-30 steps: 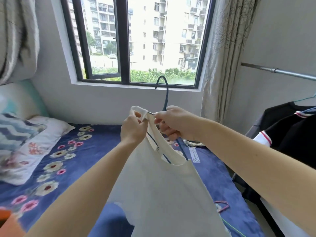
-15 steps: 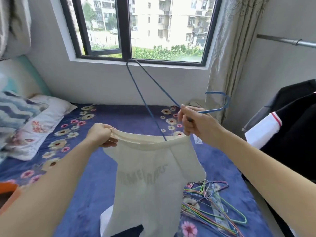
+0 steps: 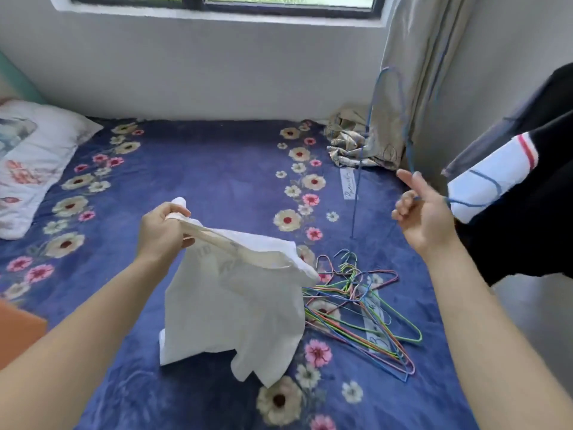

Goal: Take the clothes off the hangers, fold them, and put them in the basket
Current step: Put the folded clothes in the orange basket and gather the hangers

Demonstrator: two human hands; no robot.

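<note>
- Shirt [image 3: 235, 305]: white, judged soft, light and floppy; it is held up just left of the hanger pile [image 3: 362, 308].
- Its collar is pinched in the left grip [image 3: 164, 231]; the shoulders are judged the best hold for folding.
- Whether the loosely curled right grip [image 3: 424, 212] holds the blurred blue hanger [image 3: 359, 169] cannot be told.
- No basket is seen.

A bed's navy floral blanket [image 3: 217, 169] fills the room under a white wall [image 3: 201, 72] and a dark-framed window [image 3: 198, 1]. A patterned pillow [image 3: 34, 156] lies left, a beige curtain [image 3: 412, 57] hangs right, above grey floor [image 3: 527, 305]. Daylight is soft.
</note>
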